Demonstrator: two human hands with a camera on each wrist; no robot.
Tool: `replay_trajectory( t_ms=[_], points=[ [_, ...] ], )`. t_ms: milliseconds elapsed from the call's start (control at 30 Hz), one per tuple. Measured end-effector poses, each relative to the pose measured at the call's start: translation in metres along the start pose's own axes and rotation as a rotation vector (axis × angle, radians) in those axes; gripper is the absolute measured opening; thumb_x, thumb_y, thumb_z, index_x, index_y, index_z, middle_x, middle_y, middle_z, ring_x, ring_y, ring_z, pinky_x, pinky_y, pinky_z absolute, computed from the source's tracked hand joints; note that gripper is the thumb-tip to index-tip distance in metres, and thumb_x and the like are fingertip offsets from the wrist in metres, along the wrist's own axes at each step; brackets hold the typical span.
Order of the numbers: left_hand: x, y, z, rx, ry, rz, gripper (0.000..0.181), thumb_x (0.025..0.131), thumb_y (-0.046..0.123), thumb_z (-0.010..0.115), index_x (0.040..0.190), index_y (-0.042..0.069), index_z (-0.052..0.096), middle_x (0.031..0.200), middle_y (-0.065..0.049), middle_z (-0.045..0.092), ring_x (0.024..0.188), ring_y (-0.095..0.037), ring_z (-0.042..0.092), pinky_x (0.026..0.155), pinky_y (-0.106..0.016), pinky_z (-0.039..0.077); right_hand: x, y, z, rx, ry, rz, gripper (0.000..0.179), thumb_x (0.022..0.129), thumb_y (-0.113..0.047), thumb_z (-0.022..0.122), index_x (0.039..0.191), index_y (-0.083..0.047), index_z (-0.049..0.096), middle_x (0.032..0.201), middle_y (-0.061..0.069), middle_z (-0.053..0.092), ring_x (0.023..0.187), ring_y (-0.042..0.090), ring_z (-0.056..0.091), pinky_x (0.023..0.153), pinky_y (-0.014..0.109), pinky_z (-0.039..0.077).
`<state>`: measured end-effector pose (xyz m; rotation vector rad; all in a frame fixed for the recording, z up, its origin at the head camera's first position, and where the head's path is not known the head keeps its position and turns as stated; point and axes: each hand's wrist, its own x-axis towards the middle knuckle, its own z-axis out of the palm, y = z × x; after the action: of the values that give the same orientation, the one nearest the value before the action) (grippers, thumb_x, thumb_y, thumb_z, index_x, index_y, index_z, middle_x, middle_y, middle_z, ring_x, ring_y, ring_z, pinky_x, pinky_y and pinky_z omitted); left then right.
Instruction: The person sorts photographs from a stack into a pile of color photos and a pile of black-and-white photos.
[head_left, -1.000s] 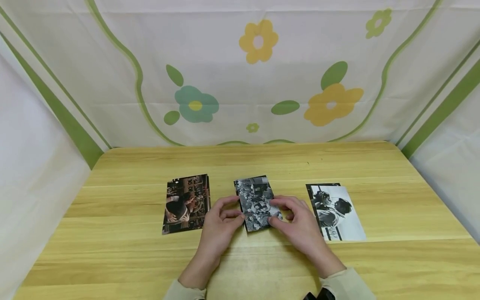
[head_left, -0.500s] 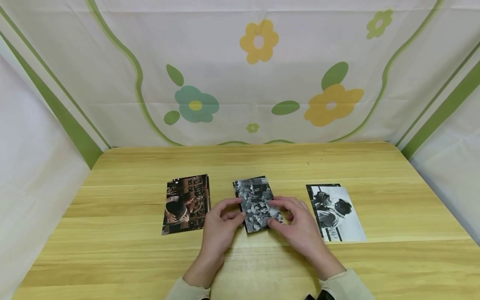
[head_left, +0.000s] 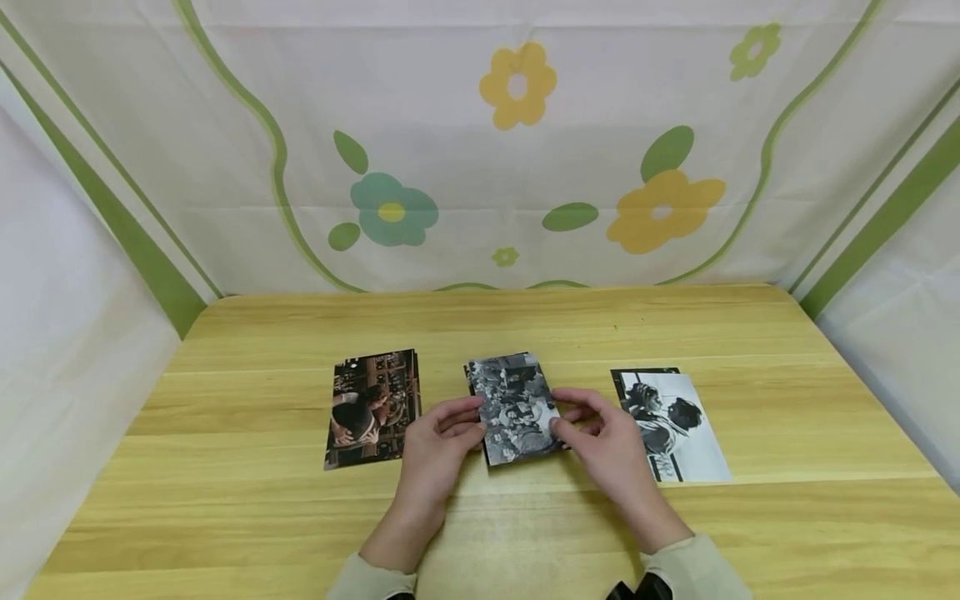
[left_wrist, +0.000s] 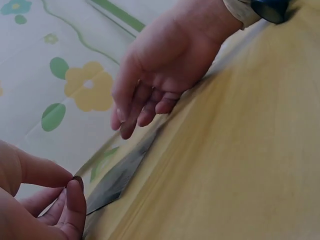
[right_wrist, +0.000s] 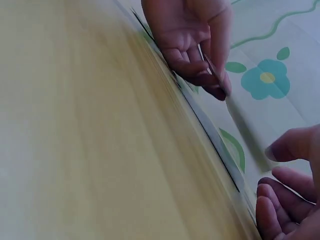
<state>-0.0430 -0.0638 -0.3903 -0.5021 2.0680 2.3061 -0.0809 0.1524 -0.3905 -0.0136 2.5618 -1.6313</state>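
Observation:
A black-and-white photo print of a crowd (head_left: 517,408) is at mid-table in the head view, over another print whose dark edges show at its left and bottom. My left hand (head_left: 435,467) pinches its left edge between thumb and fingers. In the right wrist view the pinched print (right_wrist: 247,131) is tilted up off the table. My right hand (head_left: 611,458) is at the right edge, thumb and fingertips spread apart beside it. A flat print (left_wrist: 122,175) lies on the table below the hands in the left wrist view.
Left of the hands lies a stack of prints with a brown-toned photo (head_left: 371,408) on top. On the right, a black-and-white photo of two people (head_left: 675,425) overlaps a dark print. A flowered white cloth (head_left: 465,150) stands behind the wooden table (head_left: 262,500).
My right hand has drawn a little to the right, its fingertips off the photo's face and at its edge. The top photo has shifted slightly over the one below. The side stacks stay put.

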Motion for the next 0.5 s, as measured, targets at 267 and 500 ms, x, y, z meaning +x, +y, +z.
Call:
replay_trajectory(
  t_ms=[267, 500],
  points=[
    [0.002, 0.007, -0.008, 0.015, -0.041, -0.005, 0.039, 0.093, 0.002, 0.078, 0.132, 0.006, 0.073, 0.132, -0.016, 0.073, 0.107, -0.017, 0.073, 0.091, -0.023, 0.061, 0.001, -0.002, -0.002, 0.201, -0.02, -0.004, 0.041, 0.093, -0.004, 0.08, 0.133, -0.009, 0.072, 0.116, 0.012, 0.076, 0.097, 0.011, 0.071, 0.082, 0.02, 0.061],
    [0.0, 0.02, -0.012, 0.04, -0.027, 0.024, 0.037, 0.094, 0.005, 0.079, 0.13, 0.012, 0.076, 0.127, -0.011, 0.074, 0.105, -0.016, 0.072, 0.087, -0.026, 0.06, -0.003, -0.012, -0.004, 0.288, -0.032, 0.008, 0.042, 0.092, -0.003, 0.081, 0.133, -0.004, 0.071, 0.116, 0.005, 0.074, 0.103, 0.011, 0.071, 0.089, 0.021, 0.061]
  ],
)
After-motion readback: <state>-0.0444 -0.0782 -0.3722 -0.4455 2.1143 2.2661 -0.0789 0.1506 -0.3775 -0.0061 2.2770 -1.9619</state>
